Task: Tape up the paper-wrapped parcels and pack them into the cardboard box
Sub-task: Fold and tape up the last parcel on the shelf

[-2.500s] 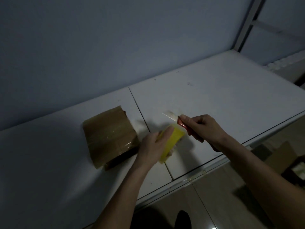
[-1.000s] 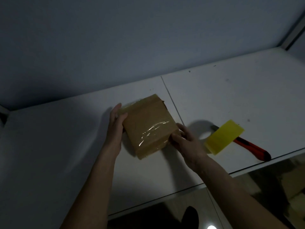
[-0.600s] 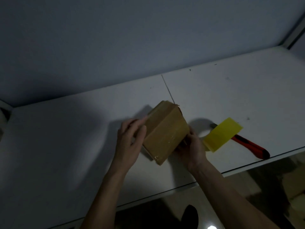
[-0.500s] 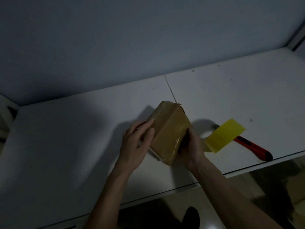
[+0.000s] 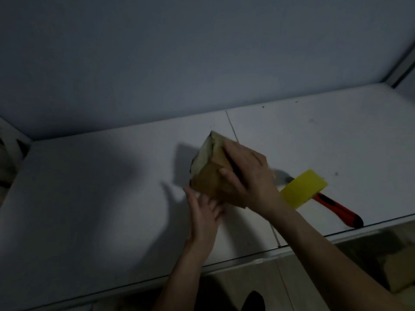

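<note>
A white panelled tabletop (image 5: 112, 198) carries a brown paper-wrapped parcel (image 5: 207, 176), tilted up on edge. The right hand (image 5: 249, 176) clamps over its top, thumb on the near face. Just below the grip, the left hand (image 5: 203, 217) lies flat-fingered against the parcel's lower edge. Right of the grip sit a yellow tape roll (image 5: 303, 187) and red-handled utility knife (image 5: 336, 211).
</note>
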